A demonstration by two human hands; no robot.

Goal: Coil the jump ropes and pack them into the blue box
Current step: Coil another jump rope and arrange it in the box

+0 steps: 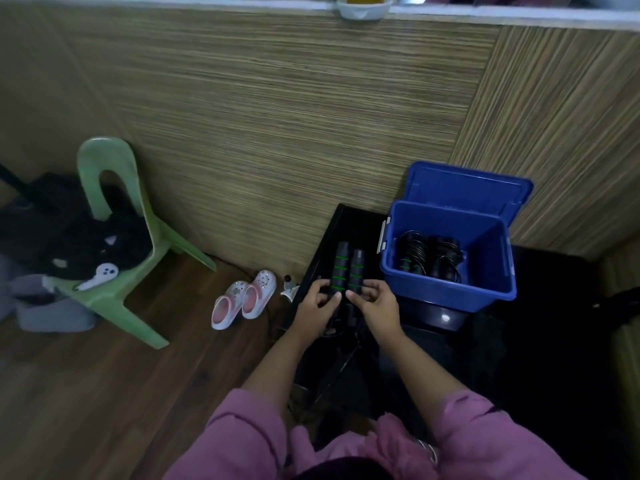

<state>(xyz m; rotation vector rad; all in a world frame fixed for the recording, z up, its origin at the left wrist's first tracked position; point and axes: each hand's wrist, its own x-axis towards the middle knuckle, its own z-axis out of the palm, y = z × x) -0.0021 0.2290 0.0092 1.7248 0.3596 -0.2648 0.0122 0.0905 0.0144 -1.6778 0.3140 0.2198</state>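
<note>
A green plastic chair (114,216) stood on the wooden floor (104,393) at left, its back toward the striped wood-grain wall panel (277,116). Dark clothing (104,244) lay heaped on its seat. A pair of pink-and-white clogs (244,299) sat side by side on the floor, right of the chair. A white bowl (363,10) rested on the ledge atop the wall.
</note>
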